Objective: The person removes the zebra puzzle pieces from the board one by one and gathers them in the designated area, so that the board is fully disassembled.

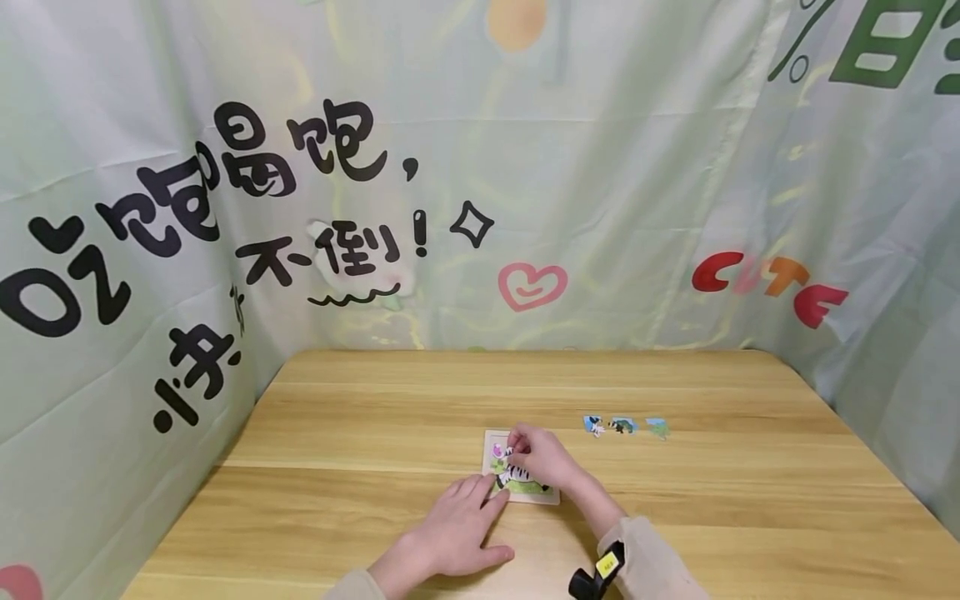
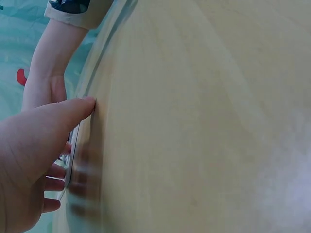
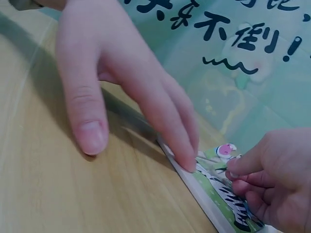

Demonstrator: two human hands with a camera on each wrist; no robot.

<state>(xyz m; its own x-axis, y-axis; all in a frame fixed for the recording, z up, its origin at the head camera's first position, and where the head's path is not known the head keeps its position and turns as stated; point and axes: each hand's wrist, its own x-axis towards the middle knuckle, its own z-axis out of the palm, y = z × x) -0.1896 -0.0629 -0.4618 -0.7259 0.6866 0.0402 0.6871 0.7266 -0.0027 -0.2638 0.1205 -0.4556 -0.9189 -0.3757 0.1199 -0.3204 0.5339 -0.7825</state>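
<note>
A small jigsaw puzzle [image 1: 519,473] with a zebra on green lies in a light-rimmed tray [image 1: 551,501]. My left hand [image 1: 461,521] rests at the tray's near left corner, its fingers extended and fingertips on the rim. In the right wrist view the left fingertips [image 3: 186,162] touch that border. My right hand [image 1: 546,458] is over the puzzle's upper part, with thumb and forefinger pinching a small puzzle piece [image 3: 221,169] at the zebra's head. The fingers hide most of that piece. A pink patch [image 3: 226,149] of the picture shows beside it.
Three loose puzzle pieces lie in a row behind and to the right of the tray: a black-and-white one [image 1: 593,426], a dark one [image 1: 623,426] and a green one [image 1: 657,428]. The wooden table [image 1: 360,433] meets a printed curtain [image 1: 600,183] at the back.
</note>
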